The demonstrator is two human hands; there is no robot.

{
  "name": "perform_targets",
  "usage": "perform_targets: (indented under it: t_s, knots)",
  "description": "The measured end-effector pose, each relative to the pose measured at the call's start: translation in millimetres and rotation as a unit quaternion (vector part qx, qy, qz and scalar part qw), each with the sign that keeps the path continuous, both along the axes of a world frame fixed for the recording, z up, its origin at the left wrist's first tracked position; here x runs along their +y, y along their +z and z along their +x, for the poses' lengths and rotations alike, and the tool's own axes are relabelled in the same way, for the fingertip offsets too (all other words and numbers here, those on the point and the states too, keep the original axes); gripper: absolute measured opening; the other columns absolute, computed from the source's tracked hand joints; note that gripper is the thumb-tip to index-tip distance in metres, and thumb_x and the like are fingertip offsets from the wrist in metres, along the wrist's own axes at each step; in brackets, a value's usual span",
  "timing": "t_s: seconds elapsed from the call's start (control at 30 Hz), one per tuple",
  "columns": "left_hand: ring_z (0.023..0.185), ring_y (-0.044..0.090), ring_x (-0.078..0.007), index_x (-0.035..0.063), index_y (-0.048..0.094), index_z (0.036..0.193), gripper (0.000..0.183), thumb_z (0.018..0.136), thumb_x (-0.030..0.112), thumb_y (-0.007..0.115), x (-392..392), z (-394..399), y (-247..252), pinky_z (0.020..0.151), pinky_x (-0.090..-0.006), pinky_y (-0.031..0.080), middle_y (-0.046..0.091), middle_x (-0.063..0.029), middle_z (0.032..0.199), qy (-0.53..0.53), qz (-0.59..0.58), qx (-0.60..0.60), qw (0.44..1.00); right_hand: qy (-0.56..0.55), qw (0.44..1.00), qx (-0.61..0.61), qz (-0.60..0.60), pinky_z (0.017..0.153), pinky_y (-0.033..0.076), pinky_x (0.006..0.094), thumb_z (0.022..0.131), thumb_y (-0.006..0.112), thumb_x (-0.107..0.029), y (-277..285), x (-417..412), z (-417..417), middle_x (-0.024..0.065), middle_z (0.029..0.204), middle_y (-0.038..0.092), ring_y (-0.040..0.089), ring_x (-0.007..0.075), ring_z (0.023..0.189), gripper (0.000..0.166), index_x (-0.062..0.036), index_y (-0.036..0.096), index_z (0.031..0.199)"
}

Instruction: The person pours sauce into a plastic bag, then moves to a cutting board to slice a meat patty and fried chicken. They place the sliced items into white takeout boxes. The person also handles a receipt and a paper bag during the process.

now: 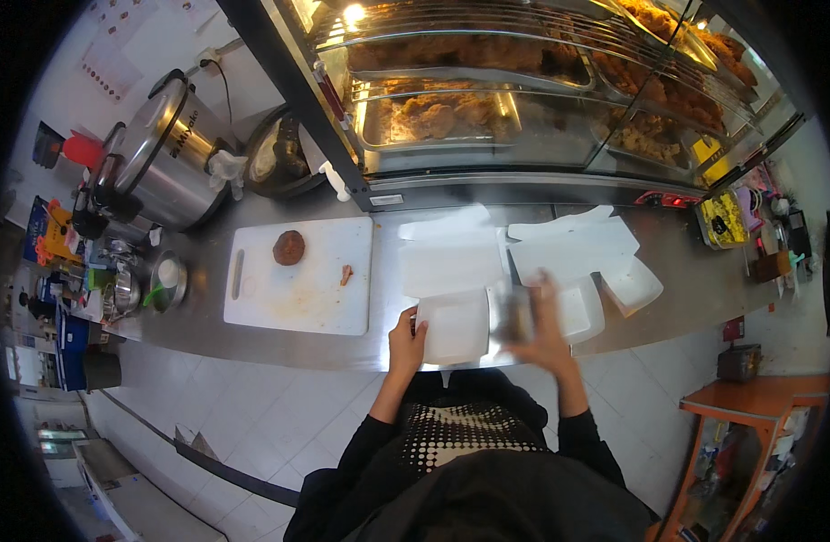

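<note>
My left hand (pixel 408 342) grips the left edge of an open white takeaway box (pixel 454 326), whose raised lid lies away from me. My right hand (pixel 547 332) is blurred by motion, its fingers apart, beside a blurred dark object (pixel 513 313) between two boxes; whether I hold it cannot be told. A second open white box (pixel 581 308) stands at the right, partly behind that hand, with a smaller white paper tray (pixel 632 288) beside it. On the white cutting board (pixel 300 311) at the left lie a round brown patty-like piece (pixel 288 248) and a small brown scrap (pixel 346 274).
A heated glass display cabinet (pixel 395 181) with trays of fried food stands behind the boxes. Large steel cookers (pixel 178 162) and metal bowls (pixel 168 281) are at the left. A container of yellow food (pixel 723 220) sits at the right, above an orange shelf unit (pixel 747 403).
</note>
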State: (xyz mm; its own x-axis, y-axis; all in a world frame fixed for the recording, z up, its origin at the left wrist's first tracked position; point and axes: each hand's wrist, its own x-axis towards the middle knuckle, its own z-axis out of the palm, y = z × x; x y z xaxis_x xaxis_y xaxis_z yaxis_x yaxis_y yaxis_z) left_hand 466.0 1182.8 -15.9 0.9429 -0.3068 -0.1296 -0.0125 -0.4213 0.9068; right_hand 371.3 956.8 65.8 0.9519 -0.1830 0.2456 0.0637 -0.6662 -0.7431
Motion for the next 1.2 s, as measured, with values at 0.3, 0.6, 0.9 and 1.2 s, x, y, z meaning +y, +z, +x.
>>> perform_targets:
  t_s: [0.3, 0.6, 0.9, 1.2]
  knots:
    - [0.085, 0.053, -0.0178, -0.0017, 0.032, 0.110, 0.029, 0.088, 0.015, 0.040, 8.3, 15.7, 5.7, 0.072, -0.0271, 0.042, 0.051, -0.0190, 0.097, 0.014, -0.059, -0.070, 0.996, 0.063, 0.969, -0.037, 0.236, 0.095, 0.032, 0.0390, 0.049, 0.080, -0.013, -82.5, 32.6, 10.9, 0.0166, 0.128, 0.026, 0.032, 0.0301, 0.118, 0.086, -0.0098, 0.031, 0.119]
    - [0.088, 0.054, -0.0347, -0.0041, 0.041, 0.106, 0.030, 0.081, 0.011, 0.049, 44.2, 38.1, -1.1, 0.075, -0.0386, 0.042, 0.054, -0.0242, 0.095, 0.067, 0.116, -0.087, 0.987, -0.123, 0.973, -0.052, 0.191, 0.099, 0.025, 0.0375, 0.062, 0.062, -0.002, -94.6, -9.4, -24.8, 0.0168, 0.125, 0.033, 0.032, 0.0273, 0.118, 0.064, -0.0023, 0.033, 0.118]
    - [0.090, 0.055, -0.0310, -0.0014, 0.049, 0.105, 0.041, 0.081, 0.031, 0.051, 77.5, 120.5, 11.1, 0.075, -0.0388, 0.043, 0.058, -0.0193, 0.089, 0.074, 0.062, -0.048, 0.994, -0.276, 0.946, -0.162, -0.045, 0.089, 0.032, 0.0433, 0.070, 0.042, 0.004, -36.7, 34.6, -11.7, 0.0209, 0.111, 0.041, 0.039, 0.0361, 0.106, 0.028, 0.0002, 0.043, 0.098]
    - [0.086, 0.053, -0.0339, 0.0032, 0.043, 0.101, 0.052, 0.064, 0.030, 0.069, 194.5, 454.9, 65.4, 0.076, -0.0385, 0.041, 0.054, -0.0153, 0.089, 0.499, 0.108, -0.312, 0.801, -0.178, 0.947, -0.234, -0.132, 0.081, 0.038, 0.0396, 0.070, 0.047, 0.007, -10.6, 120.1, 93.9, 0.0177, 0.095, 0.050, 0.048, 0.0321, 0.091, 0.016, 0.0012, 0.049, 0.085]
